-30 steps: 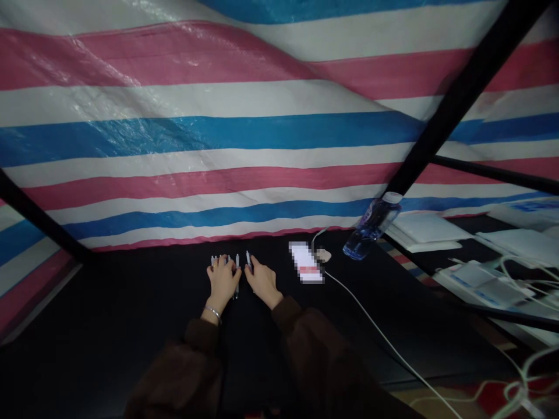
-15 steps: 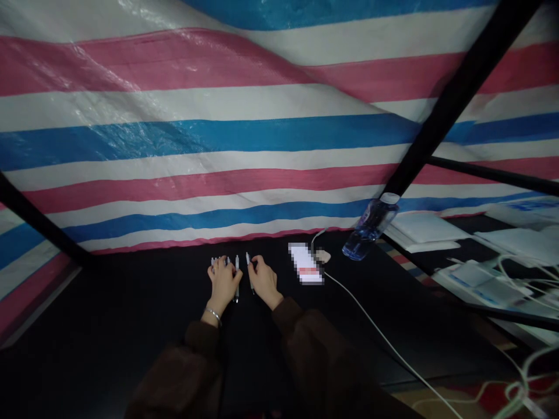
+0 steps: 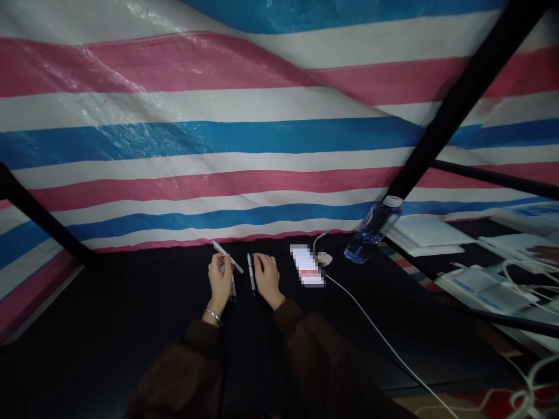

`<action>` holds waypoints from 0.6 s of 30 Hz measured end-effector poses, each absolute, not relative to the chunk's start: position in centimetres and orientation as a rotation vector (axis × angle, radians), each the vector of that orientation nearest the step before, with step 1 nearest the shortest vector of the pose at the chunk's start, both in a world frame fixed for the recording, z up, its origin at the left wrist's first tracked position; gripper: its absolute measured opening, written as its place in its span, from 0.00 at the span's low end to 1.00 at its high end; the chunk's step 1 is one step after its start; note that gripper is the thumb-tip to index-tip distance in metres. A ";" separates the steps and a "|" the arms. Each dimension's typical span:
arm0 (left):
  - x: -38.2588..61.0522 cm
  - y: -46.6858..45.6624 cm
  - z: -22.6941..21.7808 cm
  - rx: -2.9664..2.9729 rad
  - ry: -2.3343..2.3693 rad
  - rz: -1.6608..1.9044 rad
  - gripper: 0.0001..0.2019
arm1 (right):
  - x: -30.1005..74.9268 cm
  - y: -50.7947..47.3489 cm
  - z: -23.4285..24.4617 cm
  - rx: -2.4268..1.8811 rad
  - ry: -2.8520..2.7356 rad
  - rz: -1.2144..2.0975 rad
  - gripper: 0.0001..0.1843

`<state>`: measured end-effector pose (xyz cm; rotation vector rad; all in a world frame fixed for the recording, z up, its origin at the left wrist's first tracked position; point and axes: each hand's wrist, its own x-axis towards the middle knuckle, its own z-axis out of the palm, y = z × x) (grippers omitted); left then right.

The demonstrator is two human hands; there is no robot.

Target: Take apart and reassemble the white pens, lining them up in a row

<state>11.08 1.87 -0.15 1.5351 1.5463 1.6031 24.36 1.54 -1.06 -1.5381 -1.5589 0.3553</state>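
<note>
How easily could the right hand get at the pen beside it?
Probably easily: the right hand rests right beside the pen, and nothing visible lies between them.

Black worktop (image 3: 437, 326): pens (image 3: 251, 273) mid-surface, blurred white card (image 3: 307, 265), white cable (image 3: 371, 323), small beige object (image 3: 325, 258), plastic water bottle (image 3: 373, 228) at far edge.

Long, bulky sleeves of dark brown fabric, the left sleeve (image 3: 183, 372) and the right sleeve (image 3: 317, 364) alike, soft-looking and narrowing to a close cuff at each wrist. Around the bare left wrist, a thin silver bangle (image 3: 213, 316), just beside the cuff and above the left hand (image 3: 218, 280). Likewise bare, the right hand (image 3: 268, 280).
</note>
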 end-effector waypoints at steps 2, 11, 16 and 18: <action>11.2 1.9 -0.2 1.539 1.459 1.597 0.10 | 24.4 1.5 -0.9 -1.452 -1.629 0.332 0.20; 11.5 1.7 0.1 1.460 1.256 1.627 0.07 | 24.2 2.0 -1.9 -1.316 -1.869 0.291 0.22; 11.5 1.6 0.2 1.404 1.183 1.643 0.09 | 24.3 2.6 -3.0 -1.237 -1.829 0.235 0.22; 11.5 1.6 0.2 1.368 1.164 1.642 0.09 | 24.3 2.8 -3.3 -1.218 -1.821 0.211 0.21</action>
